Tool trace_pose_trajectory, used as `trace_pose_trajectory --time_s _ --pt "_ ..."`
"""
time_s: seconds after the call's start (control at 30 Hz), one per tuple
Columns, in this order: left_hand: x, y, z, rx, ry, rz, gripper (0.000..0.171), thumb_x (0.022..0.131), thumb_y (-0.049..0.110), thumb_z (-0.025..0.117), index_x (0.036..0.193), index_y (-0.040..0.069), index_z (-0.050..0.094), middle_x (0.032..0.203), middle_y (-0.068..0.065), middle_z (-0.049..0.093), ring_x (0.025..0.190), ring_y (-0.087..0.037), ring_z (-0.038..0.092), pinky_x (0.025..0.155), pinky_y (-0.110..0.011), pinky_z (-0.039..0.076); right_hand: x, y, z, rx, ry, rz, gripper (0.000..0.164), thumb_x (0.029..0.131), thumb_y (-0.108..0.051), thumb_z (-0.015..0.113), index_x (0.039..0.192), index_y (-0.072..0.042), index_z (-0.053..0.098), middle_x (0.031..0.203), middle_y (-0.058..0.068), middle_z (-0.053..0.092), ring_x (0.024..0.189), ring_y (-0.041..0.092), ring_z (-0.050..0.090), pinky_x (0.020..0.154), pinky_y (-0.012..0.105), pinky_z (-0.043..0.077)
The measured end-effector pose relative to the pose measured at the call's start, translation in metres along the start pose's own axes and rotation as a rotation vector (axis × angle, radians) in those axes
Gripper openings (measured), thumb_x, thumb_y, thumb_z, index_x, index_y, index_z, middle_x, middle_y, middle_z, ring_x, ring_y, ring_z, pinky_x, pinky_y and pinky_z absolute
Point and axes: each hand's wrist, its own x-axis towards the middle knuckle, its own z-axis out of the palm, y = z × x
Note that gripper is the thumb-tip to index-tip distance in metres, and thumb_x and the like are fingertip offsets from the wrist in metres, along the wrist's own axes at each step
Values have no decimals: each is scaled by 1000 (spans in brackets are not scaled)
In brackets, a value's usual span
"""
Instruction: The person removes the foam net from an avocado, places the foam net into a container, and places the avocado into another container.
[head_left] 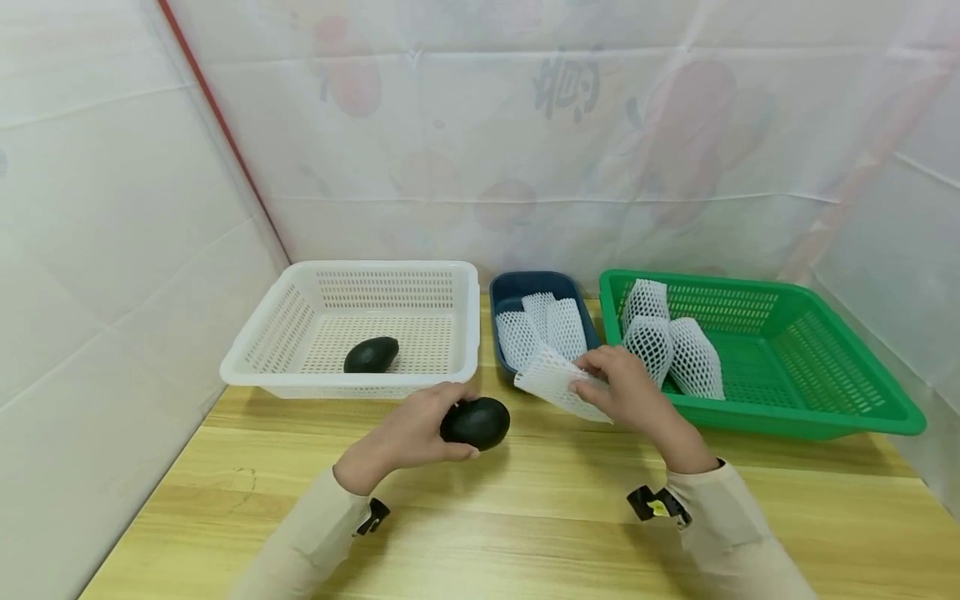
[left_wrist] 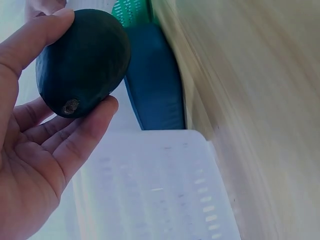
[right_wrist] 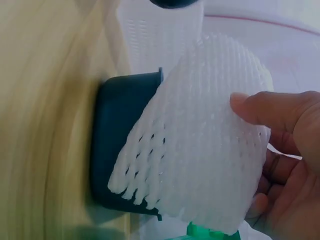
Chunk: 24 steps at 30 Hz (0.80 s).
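Note:
My left hand point(head_left: 420, 429) grips a dark green avocado point(head_left: 480, 423) above the table, in front of the white basket. In the left wrist view the thumb lies over the avocado point(left_wrist: 85, 60) and the fingers curl under it, its stem scar showing. My right hand point(head_left: 626, 392) pinches a white foam net sleeve point(head_left: 558, 382) between thumb and fingers, in front of the dark blue bin point(head_left: 517, 283). The sleeve point(right_wrist: 200, 135) looks flat in the right wrist view. Several more foam net sleeves point(head_left: 566, 327) lie in the bin.
At the left stands a white basket point(head_left: 258, 367) with one avocado point(head_left: 371, 355) in it. A green basket point(head_left: 817, 417) at the right holds several net-wrapped fruits point(head_left: 696, 358). White sheeting point(head_left: 480, 125) hangs behind the wooden table point(head_left: 525, 533).

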Motion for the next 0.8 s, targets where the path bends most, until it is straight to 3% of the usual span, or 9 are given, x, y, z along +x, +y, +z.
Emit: trace_pose_trajectory --time_s 0.2,0.43,0.57,0.8 --pt "-7 -2 -6 16 7 -10 61 68 32 82 117 6 56 109 -4 60 94 -14 55 81 -33 46 13 1 -2 35 -40 174 26 79 -6 73 102 1 62 83 7 62 71 20 57 64 37 48" --pt "-9 -3 -16 17 29 -10 59 68 31 82 115 5 56 109 -4 60 91 -16 56 78 -33 47 28 6 -4 80 -18 214 25 84 -7 68 105 4 60 87 13 64 77 26 61 67 41 50" --pt "-11 -5 -21 22 42 -14 58 68 30 82 113 5 56 107 -4 60 89 -16 56 78 -33 47 38 9 -6 115 -37 282 28 87 -10 65 110 5 59 93 17 64 82 29 61 67 39 51" --pt "-19 -9 -27 10 23 -33 58 68 29 82 114 5 57 107 -4 61 88 -16 56 76 -33 47 57 15 0 192 -67 406 34 91 -18 61 116 5 56 94 18 65 65 22 62 57 34 52"
